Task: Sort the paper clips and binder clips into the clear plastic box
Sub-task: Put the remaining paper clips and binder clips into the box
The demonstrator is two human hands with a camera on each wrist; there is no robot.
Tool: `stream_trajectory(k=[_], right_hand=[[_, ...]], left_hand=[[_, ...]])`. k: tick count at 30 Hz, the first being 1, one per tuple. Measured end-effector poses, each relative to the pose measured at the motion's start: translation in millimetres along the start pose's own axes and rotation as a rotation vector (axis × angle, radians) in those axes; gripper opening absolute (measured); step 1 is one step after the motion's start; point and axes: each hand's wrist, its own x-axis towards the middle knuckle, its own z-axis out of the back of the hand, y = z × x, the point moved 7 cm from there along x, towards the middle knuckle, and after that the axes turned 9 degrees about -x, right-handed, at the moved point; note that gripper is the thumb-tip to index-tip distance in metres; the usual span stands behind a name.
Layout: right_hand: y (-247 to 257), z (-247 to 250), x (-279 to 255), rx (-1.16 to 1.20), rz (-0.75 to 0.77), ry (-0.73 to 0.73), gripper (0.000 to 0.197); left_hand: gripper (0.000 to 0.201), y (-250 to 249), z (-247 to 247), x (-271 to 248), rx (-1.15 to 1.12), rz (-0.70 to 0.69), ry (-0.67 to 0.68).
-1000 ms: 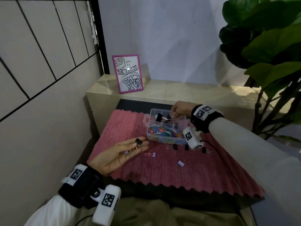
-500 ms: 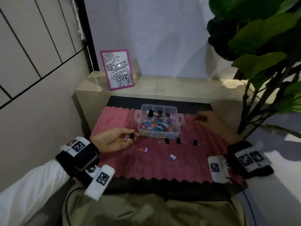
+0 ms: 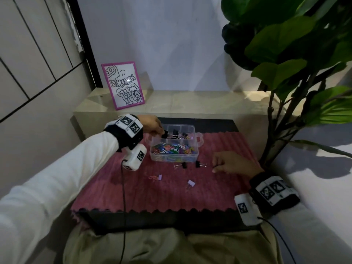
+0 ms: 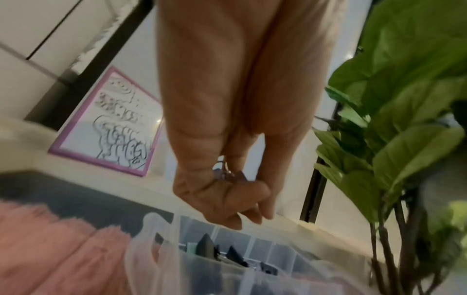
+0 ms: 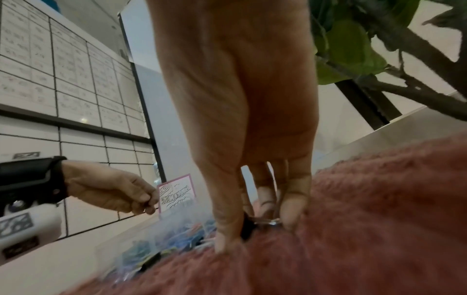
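Nearest, right hand point(image 3: 231, 162) down on the pink mat point(image 3: 152, 195), fingers point(image 5: 293, 207) curled, pinching a black binder clip point(image 5: 248, 227) by its wire handles; clip resting on the mat, not yet lifted. Judged: pickup in progress.

Just left of that hand, two more black clips point(image 3: 184, 165) loose on the mat, lying just before the near wall of the box point(image 3: 197, 156). Nearer than those and further left of the hand, a purple clip point(image 3: 191, 182) and another purple clip with a pink paper clip point(image 3: 155, 177) beside it, all loose.

Beyond and left of the right hand, clear box standing open on the mat. Near compartment well filled with coloured paper clips point(image 3: 173, 149); far compartments holding several black clips point(image 3: 177, 135).

Farthest, left hand point(image 3: 151, 125) over the box's far left corner, fingers point(image 4: 232, 207) curled and bunched downward. Black clip at the fingertips in the head view; whether pinched or already released cannot be told. A small purple item with wire point(image 4: 227, 173) tucked in the curled palm, seemingly another clip.

Progress, as judged: largely done. Paper clips nearly all sorted, one left out. Binder clips partly sorted; five on the mat, counting the one under the right hand, plus whatever is held in the left.
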Motion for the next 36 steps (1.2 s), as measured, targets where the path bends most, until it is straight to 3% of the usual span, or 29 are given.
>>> stream_trajectory(k=[7, 10, 13, 14, 17, 19, 23, 26, 29, 31, 34, 36], right_hand=[[18.7, -5.0, 12.1, 0.287, -0.099, -0.045, 0.017], [29.3, -11.6, 18.1, 0.135, -0.083, -0.100, 0.016], [34.3, -23.4, 21.7, -0.081, -0.099, -0.147, 0.051], [34.9, -24.9, 22.4, -0.095, -0.097, -0.159, 0.053], [36.5, -19.8, 20.4, -0.064, -0.036, -0.201, 0.029], [34.0, -18.1, 16.0, -0.061, -0.003, -0.183, 0.025], [33.3, -20.1, 3.3, -0.125, 0.101, -0.164, 0.016], [30.4, -17.4, -7.4, -0.093, 0.177, -0.254, 0.014], [15.9, -9.0, -14.5, 0.105, 0.118, -0.344, 0.009], [0.6, -6.4, -15.2, 0.412, 0.016, -0.343, 0.014], [-14.3, -11.9, -15.2, 0.921, -0.103, -0.278, 0.019], [-12.8, -19.0, -16.6, 1.266, -0.146, -0.149, 0.013]], left_hand=[[0.024, -17.0, -7.8, 16.0, 0.162, -0.053, 0.037], [0.027, -31.2, -6.3, 16.0, 0.341, -0.091, -0.017], [0.029, -37.7, -9.0, 18.3, 0.453, -0.117, -0.065], [0.029, -37.2, -11.1, 20.6, 0.470, -0.128, -0.067], [0.033, -32.7, -23.7, 18.6, 0.438, -0.131, 0.046], [0.035, -32.6, -28.7, 9.6, 0.389, -0.168, 0.093], [0.032, -35.8, -16.7, -24.2, 0.362, -0.357, -0.101], [0.026, -23.1, -24.1, -64.4, 0.288, -0.414, -0.118], [0.026, 11.0, -37.7, -95.0, 0.247, -0.378, -0.032], [0.023, 36.9, -45.4, -102.7, 0.243, -0.329, 0.027], [0.021, 59.4, -49.7, -106.8, 0.367, -0.323, -0.019], [0.023, 62.7, -51.3, -106.1, 0.406, -0.351, -0.048]])
